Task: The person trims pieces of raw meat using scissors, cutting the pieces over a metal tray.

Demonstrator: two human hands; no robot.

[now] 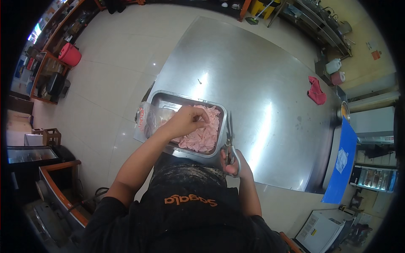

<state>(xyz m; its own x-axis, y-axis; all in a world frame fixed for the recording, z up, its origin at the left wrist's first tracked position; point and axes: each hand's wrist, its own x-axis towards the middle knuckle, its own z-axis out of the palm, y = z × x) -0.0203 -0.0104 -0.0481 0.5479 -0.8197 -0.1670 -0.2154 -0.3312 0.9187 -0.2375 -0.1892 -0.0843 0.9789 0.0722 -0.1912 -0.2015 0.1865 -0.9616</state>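
A rectangular steel tray point(222, 126) stands at the near edge of the table and holds a heap of pale pink raw meat pieces point(202, 136). Above this heap is my left hand point(187, 121), thumb and fingers curled towards each other; whether a piece is pinched between them is too small to tell. A clear plastic bag point(153, 118) bearing orange print lies over the tray's left end. Just right of the tray, my right hand point(235, 164) grips kitchen scissors point(230, 136) by the handles. Their blades point away from me, slightly apart, beside the tray's rim.
The steel table point(240, 63) stretches away and to the right. On it lie a small dark scrap point(199, 81) and a red cloth point(315, 91). A metal bowl point(345, 110) and a blue sheet point(341, 164) are at the right end. A red bucket point(70, 54) stands far left.
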